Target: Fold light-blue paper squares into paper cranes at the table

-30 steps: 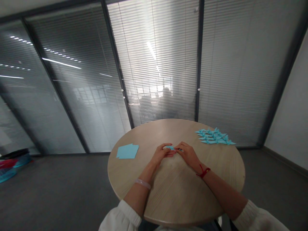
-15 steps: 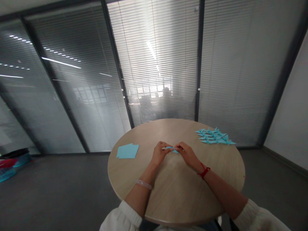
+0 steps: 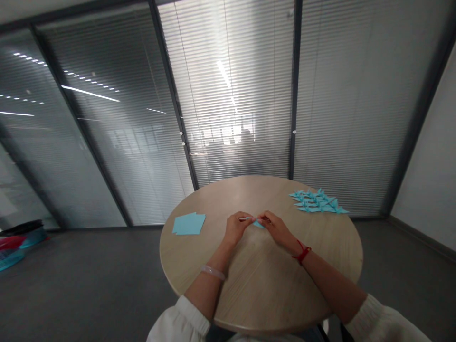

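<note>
A small folded piece of light blue paper (image 3: pixel 257 222) is pinched between both hands over the middle of the round wooden table (image 3: pixel 260 285). My left hand (image 3: pixel 235 227) grips its left end with closed fingers. My right hand (image 3: pixel 277 229) grips its right end, fingers also closed, with a red cord round that wrist. Most of the paper is hidden by the fingers.
A stack of flat light blue paper sheets (image 3: pixel 189 223) lies on the table's left part. Several folded blue paper figures (image 3: pixel 317 201) lie in a cluster at the far right. Glass walls with blinds stand behind the table. A bag (image 3: pixel 17 240) lies on the floor at far left.
Both hands have lifted slightly off the table and drawn into a pinch on the folded paper. The left fingers, earlier stretched flat, are now curled.
</note>
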`<state>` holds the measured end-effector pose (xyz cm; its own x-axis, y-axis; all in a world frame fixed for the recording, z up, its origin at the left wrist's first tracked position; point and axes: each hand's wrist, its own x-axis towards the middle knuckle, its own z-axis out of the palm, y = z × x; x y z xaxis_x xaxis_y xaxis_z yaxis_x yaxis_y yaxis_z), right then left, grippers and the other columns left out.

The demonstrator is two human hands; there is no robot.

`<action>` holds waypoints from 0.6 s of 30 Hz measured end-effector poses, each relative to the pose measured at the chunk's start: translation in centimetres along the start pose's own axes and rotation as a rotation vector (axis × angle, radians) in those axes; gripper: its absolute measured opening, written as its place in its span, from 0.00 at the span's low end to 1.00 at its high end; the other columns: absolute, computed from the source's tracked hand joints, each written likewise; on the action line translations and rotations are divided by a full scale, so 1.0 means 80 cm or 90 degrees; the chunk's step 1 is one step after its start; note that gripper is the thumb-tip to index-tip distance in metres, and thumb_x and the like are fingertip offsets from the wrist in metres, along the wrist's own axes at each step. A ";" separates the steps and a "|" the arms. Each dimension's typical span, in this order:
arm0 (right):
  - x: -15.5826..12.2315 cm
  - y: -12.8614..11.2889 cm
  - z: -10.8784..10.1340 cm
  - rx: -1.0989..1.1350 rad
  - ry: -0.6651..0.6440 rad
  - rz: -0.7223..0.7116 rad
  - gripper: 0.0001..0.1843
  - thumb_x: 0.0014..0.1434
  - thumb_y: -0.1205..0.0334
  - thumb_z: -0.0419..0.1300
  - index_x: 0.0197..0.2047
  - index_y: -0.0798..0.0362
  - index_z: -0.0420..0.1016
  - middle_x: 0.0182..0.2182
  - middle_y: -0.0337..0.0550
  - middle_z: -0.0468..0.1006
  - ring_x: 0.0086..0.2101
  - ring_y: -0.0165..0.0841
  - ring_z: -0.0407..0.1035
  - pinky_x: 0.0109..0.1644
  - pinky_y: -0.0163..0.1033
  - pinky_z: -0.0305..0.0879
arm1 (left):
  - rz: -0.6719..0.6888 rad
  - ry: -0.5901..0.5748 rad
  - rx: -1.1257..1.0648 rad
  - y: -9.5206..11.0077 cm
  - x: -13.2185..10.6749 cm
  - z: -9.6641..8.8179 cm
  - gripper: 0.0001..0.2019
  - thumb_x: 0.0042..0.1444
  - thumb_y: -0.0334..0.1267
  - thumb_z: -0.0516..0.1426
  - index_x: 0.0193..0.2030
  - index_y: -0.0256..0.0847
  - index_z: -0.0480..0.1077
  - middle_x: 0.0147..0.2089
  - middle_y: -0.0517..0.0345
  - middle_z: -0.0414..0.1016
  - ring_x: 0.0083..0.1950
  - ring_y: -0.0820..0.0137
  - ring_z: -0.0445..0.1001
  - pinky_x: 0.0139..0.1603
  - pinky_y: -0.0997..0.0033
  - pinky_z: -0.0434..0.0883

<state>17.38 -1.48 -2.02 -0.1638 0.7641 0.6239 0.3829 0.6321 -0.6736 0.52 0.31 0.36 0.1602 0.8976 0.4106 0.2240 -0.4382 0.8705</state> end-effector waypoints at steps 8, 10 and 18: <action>0.001 0.004 0.001 0.029 -0.002 0.046 0.12 0.57 0.54 0.56 0.34 0.54 0.73 0.29 0.41 0.76 0.31 0.32 0.69 0.36 0.35 0.64 | -0.030 -0.046 0.013 -0.007 0.003 -0.002 0.13 0.44 0.46 0.62 0.30 0.38 0.78 0.30 0.53 0.78 0.31 0.67 0.74 0.36 0.71 0.70; 0.002 0.005 0.001 0.051 0.003 0.064 0.13 0.56 0.52 0.57 0.33 0.54 0.73 0.29 0.41 0.76 0.30 0.32 0.69 0.35 0.35 0.65 | -0.043 -0.056 -0.023 -0.009 0.004 -0.002 0.15 0.44 0.47 0.61 0.31 0.37 0.78 0.29 0.53 0.78 0.32 0.67 0.74 0.36 0.70 0.70; 0.005 0.012 0.001 0.111 -0.016 0.090 0.15 0.53 0.50 0.59 0.32 0.55 0.74 0.28 0.41 0.77 0.30 0.32 0.70 0.35 0.36 0.65 | -0.061 -0.054 -0.099 -0.009 0.001 -0.001 0.18 0.46 0.50 0.61 0.30 0.34 0.78 0.27 0.54 0.76 0.31 0.69 0.73 0.39 0.69 0.71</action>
<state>17.63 -0.56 -2.42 -0.1429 0.8483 0.5099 0.2416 0.5295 -0.8132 0.33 0.72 -0.18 0.2266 0.9249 0.3052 0.0927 -0.3324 0.9386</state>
